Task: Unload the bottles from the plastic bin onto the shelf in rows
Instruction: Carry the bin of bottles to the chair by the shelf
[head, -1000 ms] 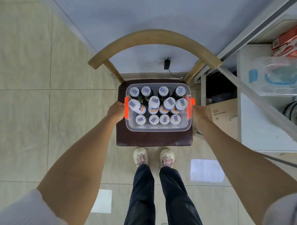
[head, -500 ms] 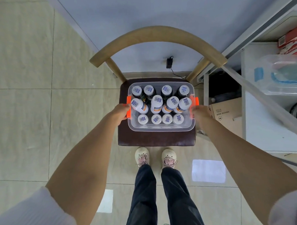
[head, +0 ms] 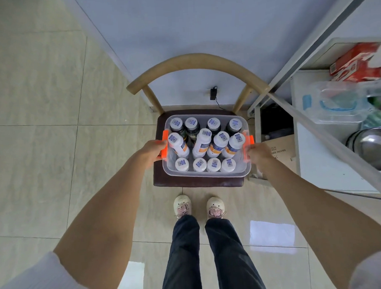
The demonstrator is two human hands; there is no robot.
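Hidden, cut off and blurred parts

The fingers of the left hand (head: 151,150) and right hand (head: 257,153) curl out of sight under the bin (head: 205,175); cap labels on the bottles (head: 209,143) are too small to read; the shelf (head: 330,160) runs off the right edge, its contents blurred.

Bright, fisheye-warped; possibly blurred right edge

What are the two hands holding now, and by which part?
Both hold the plastic bin of bottles by its orange handles: the left hand on the left handle, the right hand on the right handle.
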